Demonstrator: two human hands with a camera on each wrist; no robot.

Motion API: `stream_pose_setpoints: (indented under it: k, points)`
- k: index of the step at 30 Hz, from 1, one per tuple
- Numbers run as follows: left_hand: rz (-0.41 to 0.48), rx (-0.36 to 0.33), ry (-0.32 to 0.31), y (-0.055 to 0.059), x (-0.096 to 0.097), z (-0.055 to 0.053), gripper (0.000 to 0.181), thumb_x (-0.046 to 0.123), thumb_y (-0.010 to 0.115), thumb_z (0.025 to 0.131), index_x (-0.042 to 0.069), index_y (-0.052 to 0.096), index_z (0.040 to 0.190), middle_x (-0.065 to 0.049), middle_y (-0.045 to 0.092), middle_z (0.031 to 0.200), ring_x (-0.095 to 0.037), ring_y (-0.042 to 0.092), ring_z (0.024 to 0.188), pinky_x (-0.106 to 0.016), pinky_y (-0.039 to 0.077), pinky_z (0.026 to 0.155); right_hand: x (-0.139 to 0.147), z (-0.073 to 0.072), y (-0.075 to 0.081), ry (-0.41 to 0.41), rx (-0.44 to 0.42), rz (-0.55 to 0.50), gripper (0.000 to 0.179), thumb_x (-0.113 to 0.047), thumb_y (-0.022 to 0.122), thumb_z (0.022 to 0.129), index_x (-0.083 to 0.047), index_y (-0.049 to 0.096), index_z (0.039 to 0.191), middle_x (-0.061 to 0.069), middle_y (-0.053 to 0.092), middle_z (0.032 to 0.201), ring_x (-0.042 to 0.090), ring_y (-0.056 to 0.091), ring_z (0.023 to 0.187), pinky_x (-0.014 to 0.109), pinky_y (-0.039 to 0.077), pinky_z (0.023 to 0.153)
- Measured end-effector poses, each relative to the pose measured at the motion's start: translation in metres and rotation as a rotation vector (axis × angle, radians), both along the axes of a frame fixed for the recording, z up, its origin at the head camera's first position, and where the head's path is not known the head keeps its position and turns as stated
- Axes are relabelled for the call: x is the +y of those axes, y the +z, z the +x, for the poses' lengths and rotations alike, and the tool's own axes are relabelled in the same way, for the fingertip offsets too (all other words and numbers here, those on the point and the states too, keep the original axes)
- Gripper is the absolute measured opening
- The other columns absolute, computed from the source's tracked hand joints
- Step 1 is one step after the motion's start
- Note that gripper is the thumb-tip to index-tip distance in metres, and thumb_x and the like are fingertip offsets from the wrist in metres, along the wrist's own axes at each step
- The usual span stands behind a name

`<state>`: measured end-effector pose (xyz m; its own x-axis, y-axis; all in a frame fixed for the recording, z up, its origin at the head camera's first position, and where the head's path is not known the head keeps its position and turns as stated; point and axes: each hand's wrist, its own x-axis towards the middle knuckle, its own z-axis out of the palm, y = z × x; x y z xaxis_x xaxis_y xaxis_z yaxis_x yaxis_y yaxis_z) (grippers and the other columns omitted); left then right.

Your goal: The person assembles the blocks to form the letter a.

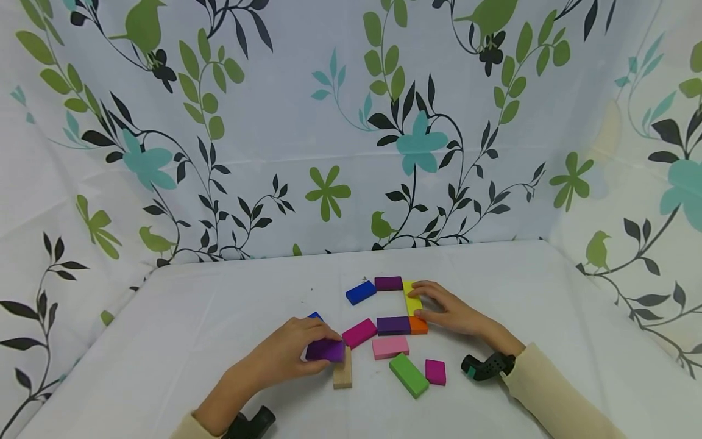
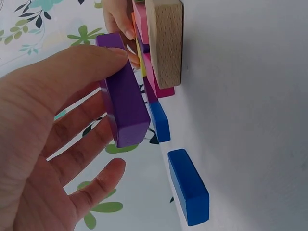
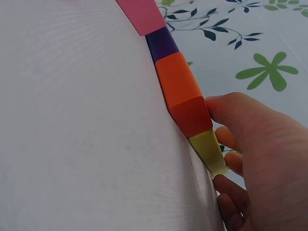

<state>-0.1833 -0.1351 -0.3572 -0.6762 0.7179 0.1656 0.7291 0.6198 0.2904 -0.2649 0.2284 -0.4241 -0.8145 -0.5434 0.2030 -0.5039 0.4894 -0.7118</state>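
Note:
My left hand (image 1: 290, 353) pinches a purple block (image 2: 126, 98) between thumb and fingers. In the head view this block overlaps the far end of a natural wood block (image 1: 342, 375). A magenta block (image 1: 359, 333) lies just right of it, and a blue block (image 2: 188, 187) is partly hidden behind the hand. My right hand (image 1: 452, 311) holds a yellow block (image 1: 411, 297), fingers at its far part and thumb near its close end. An orange block (image 3: 180, 84) adjoins the yellow one, beside the thumb. A dark purple block (image 1: 393, 326) abuts the orange block.
Beyond the hands, a plum block (image 1: 388, 283) touches the yellow block's far end, beside another blue block (image 1: 361, 293). Nearer lie a pink block (image 1: 390, 347), a green block (image 1: 409, 375) and a small magenta block (image 1: 436, 372). A white cloth (image 1: 219, 305) covers the table; patterned curtains surround it.

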Motion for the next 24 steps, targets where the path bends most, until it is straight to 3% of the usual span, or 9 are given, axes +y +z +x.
stream_pose_setpoints:
  k: [7, 17, 24]
  points:
    - [-0.023, -0.008, -0.014, 0.001, 0.005, 0.004, 0.032, 0.022, 0.074, 0.087, 0.017, 0.068, 0.119, 0.005, 0.065, 0.115, -0.014, 0.059, 0.111, -0.044, 0.047, 0.096, 0.0, -0.001, -0.001, -0.003, 0.002, 0.004, 0.04, -0.025, 0.063, 0.095, -0.011, 0.054, 0.131, 0.019, 0.037, 0.149, 0.044, 0.028, 0.14, 0.064, 0.023, 0.11]
    - [-0.032, 0.033, -0.061, 0.004, 0.013, 0.011, 0.032, 0.023, 0.074, 0.087, 0.018, 0.067, 0.118, 0.005, 0.065, 0.114, -0.013, 0.059, 0.11, -0.041, 0.047, 0.096, 0.001, 0.0, 0.001, 0.002, 0.03, 0.006, 0.038, -0.022, 0.062, 0.096, -0.008, 0.055, 0.131, 0.021, 0.038, 0.147, 0.046, 0.029, 0.138, 0.067, 0.024, 0.108]
    - [-0.054, -0.015, -0.053, 0.003, 0.019, 0.015, 0.034, 0.025, 0.074, 0.088, 0.022, 0.066, 0.121, 0.006, 0.064, 0.117, -0.013, 0.058, 0.112, -0.041, 0.046, 0.098, 0.0, 0.001, 0.002, -0.001, 0.014, -0.001, 0.037, -0.02, 0.062, 0.096, -0.008, 0.055, 0.13, 0.021, 0.038, 0.148, 0.045, 0.029, 0.139, 0.066, 0.023, 0.109]
